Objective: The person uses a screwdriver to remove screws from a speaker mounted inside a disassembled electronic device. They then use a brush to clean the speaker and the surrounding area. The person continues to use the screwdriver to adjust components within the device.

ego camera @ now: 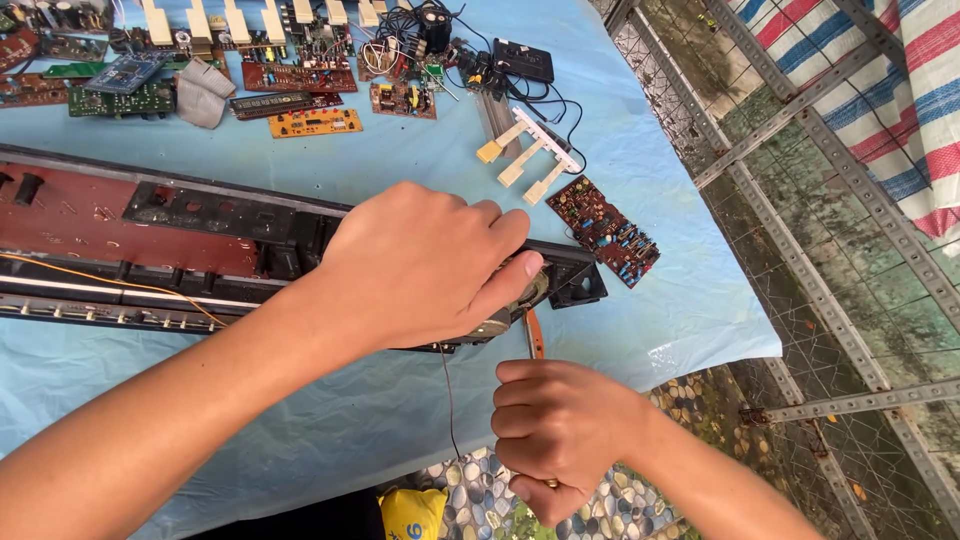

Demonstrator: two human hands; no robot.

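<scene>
Nearest us, our right hand [560,435] is curled into a tight fist at the table's edge, knuckles up, a ring on one finger; it seems to grip the handle of a tool, whose orange-brown shaft [534,335] rises from the fist toward the case; what tool it is we cannot tell. A thin black wire [448,400] hangs just left of the fist. Below it lie a pebble floor [640,500] and a yellow cloth [412,512].

Our left forearm crosses from the lower left, and our left hand [425,265] lies palm down, fingers pressed together and wrapped over a round metal part [520,300], the thumb along its front; the hand hides most of that part. It sits at the right end of a long black case [200,250] that lies open across the blue sheet [400,160], with a reddish board [70,225] inside and an orange wire [110,282] trailing over its near rail.

Just beyond the case's end lies a brown circuit board [603,230]; behind it, three cream keys [525,150] on a white strip. Farther off, green and red boards [300,100], a black box [522,62] with tangled cables and a row of cream keys [240,20] crowd the far edge. To the right stands a wire fence [800,250], with striped fabric [880,90] above it.
</scene>
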